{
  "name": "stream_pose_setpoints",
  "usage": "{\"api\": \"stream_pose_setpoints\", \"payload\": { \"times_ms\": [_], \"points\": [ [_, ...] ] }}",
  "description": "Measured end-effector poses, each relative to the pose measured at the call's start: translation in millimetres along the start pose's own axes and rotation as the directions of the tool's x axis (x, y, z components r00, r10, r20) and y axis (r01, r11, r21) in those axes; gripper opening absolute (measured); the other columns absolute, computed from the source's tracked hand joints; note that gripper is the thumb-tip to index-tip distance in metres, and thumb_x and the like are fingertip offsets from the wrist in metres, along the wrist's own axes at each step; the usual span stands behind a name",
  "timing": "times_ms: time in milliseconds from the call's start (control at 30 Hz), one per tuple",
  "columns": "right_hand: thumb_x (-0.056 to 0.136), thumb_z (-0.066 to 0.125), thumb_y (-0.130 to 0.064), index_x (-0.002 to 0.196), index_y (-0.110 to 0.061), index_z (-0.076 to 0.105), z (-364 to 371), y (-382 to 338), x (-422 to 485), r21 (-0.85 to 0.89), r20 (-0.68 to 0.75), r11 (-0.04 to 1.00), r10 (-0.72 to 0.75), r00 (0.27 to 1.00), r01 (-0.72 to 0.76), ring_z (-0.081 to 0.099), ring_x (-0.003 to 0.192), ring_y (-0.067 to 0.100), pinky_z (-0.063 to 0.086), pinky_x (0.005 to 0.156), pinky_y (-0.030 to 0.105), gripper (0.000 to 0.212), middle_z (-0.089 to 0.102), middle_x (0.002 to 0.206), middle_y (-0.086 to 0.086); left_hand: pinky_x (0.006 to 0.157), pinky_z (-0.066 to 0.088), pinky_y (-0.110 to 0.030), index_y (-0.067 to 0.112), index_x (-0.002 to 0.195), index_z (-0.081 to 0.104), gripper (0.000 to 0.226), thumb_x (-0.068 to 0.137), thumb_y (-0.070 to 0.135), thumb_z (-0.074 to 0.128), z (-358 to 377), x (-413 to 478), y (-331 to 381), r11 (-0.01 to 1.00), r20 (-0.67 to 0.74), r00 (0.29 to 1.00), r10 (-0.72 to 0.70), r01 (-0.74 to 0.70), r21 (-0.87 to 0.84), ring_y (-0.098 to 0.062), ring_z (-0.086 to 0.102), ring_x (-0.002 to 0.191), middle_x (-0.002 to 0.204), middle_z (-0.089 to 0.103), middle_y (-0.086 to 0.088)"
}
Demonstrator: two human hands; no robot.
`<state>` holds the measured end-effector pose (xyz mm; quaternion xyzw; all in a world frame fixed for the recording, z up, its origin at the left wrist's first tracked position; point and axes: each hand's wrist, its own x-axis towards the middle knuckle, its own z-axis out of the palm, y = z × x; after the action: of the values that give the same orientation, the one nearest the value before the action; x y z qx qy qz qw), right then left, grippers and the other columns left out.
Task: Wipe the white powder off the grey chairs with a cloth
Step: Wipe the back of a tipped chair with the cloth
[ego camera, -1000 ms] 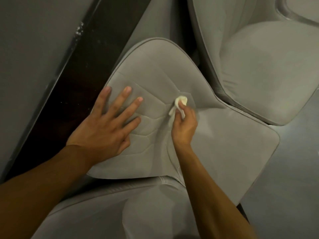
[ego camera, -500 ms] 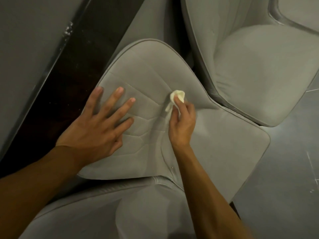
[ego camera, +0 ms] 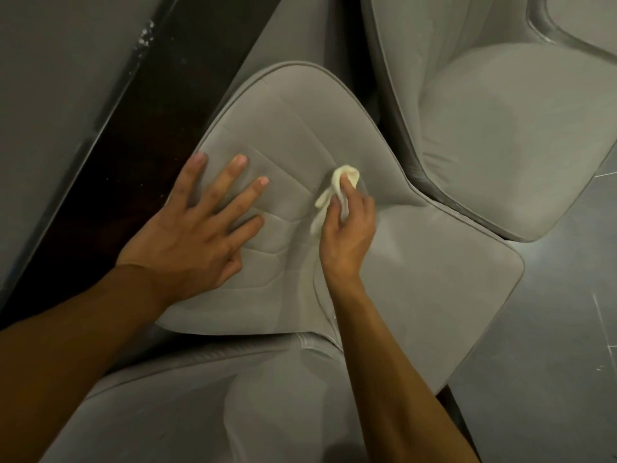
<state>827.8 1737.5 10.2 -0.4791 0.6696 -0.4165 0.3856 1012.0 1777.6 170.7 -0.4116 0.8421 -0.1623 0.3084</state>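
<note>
Pressing flat on soft stitched grey chair (ego camera: 434,279) with left hand (ego camera: 193,235), fingers wide. Pinching crumpled cream cloth (ego camera: 337,185) in right hand (ego camera: 347,235).

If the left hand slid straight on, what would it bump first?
Probably the cloth pinched in the right hand. The left hand lies flat on the grey chair, fingers spread, so that's rough.

A small, crumpled cream-white cloth (ego camera: 337,185) is pinched in the right hand (ego camera: 347,235) and pressed into the crease between the two padded panels of the middle grey upholstered chair (ego camera: 427,282). Faint pale traces run along that chair's stitched seams. A second grey upholstered chair (ego camera: 500,145) stands just beside it at upper right. A third grey chair (ego camera: 187,412) lies along the bottom edge.
</note>
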Motion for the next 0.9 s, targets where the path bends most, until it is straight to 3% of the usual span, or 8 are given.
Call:
{"api": "stream_pose_setpoints", "payload": {
  "times_ms": [100,200,300,400,500,633,833,900],
  "points": [
    [0.099,0.058,-0.015,0.137,-0.026,0.06,10.1,-8.6,13.3,-0.01,0.023,1.0,-0.001,1.0,0.001,0.056,0.099,0.012,0.043,0.086,0.015,0.039,0.053,0.109,-0.005,0.115,-0.01,-0.074,0.031,0.16,0.022,0.065,0.1,0.054,0.016,-5.2,0.5,4.8,0.996,0.103,0.995,-0.01,0.001,0.092,-0.054,-0.023,0.147,0.165,-0.017,-0.023],
    [0.099,0.054,-0.013,0.136,-0.023,0.062,11.8,16.7,23.5,-0.192,0.176,0.943,0.305,0.936,-0.271,0.06,0.114,0.027,0.042,0.094,0.025,0.039,0.062,0.123,0.008,0.115,-0.012,-0.074,0.031,0.16,0.02,0.068,0.098,0.058,0.014,-9.2,0.6,3.0,0.995,0.123,0.992,-0.008,-0.004,0.099,-0.054,-0.026,0.146,0.165,-0.019,-0.023],
    [0.1,0.052,-0.014,0.138,-0.015,0.059,2.0,39.3,10.1,-0.227,0.269,0.853,0.519,0.811,-0.47,0.058,0.123,0.028,0.039,0.097,0.019,0.038,0.063,0.131,0.013,0.115,-0.013,-0.074,0.031,0.16,0.024,0.067,0.098,0.058,0.017,-12.4,1.3,1.6,0.995,0.142,0.99,-0.026,0.012,0.096,-0.054,-0.025,0.147,0.165,-0.017,-0.023],
    [0.098,0.056,-0.017,0.135,-0.015,0.062,0.9,28.3,-19.8,-0.107,0.274,0.927,0.376,0.885,-0.36,0.059,0.119,0.028,0.041,0.101,0.025,0.037,0.062,0.129,0.014,0.11,-0.019,-0.075,0.03,0.162,0.003,0.069,0.1,0.058,0.007,-17.3,4.2,3.3,0.991,0.255,0.967,-0.012,-0.023,0.134,-0.056,-0.039,0.138,0.156,-0.038,-0.025],
    [0.098,0.057,-0.015,0.134,-0.015,0.063,9.5,-0.5,-50.8,0.1,0.272,0.995,-0.025,0.962,-0.002,0.062,0.101,0.025,0.048,0.09,0.026,0.037,0.061,0.112,0.009,0.11,-0.02,-0.075,0.029,0.161,-0.004,0.069,0.099,0.059,0.007,-20.3,5.0,3.6,0.993,0.255,0.967,-0.024,-0.007,0.121,-0.056,-0.041,0.137,0.155,-0.04,-0.025],
    [0.1,0.055,-0.009,0.137,-0.015,0.06,16.5,-16.9,-69.7,0.147,0.238,0.928,-0.368,0.899,0.341,0.055,0.092,0.024,0.047,0.077,0.032,0.037,0.058,0.105,0.007,0.114,-0.013,-0.074,0.023,0.158,-0.015,0.072,0.098,0.058,0.004,-20.8,4.5,3.3,0.991,0.228,0.973,-0.036,0.006,0.131,-0.055,-0.036,0.141,0.157,-0.037,-0.025],
    [0.095,0.052,-0.015,0.131,-0.028,0.064,1.4,50.3,-64.8,-0.397,0.539,0.897,0.057,0.841,0.193,0.058,0.1,0.034,0.051,0.086,0.045,0.04,0.061,0.112,0.009,0.11,-0.019,-0.075,0.03,0.161,-0.003,0.072,0.097,0.063,0.004,-26.7,7.8,3.5,0.989,0.326,0.945,-0.036,-0.013,0.148,-0.056,-0.043,0.135,0.151,-0.046,-0.026],
    [0.097,0.05,-0.018,0.131,-0.027,0.063,-8.6,59.5,-69.2,-0.422,0.535,0.899,0.144,0.832,0.116,0.059,0.101,0.033,0.052,0.088,0.044,0.037,0.06,0.113,0.009,0.111,-0.018,-0.075,0.031,0.162,-0.003,0.072,0.097,0.063,0.003,-26.1,6.5,2.7,0.988,0.333,0.942,-0.037,-0.015,0.154,-0.056,-0.042,0.135,0.152,-0.045,-0.025]
  ]
}}
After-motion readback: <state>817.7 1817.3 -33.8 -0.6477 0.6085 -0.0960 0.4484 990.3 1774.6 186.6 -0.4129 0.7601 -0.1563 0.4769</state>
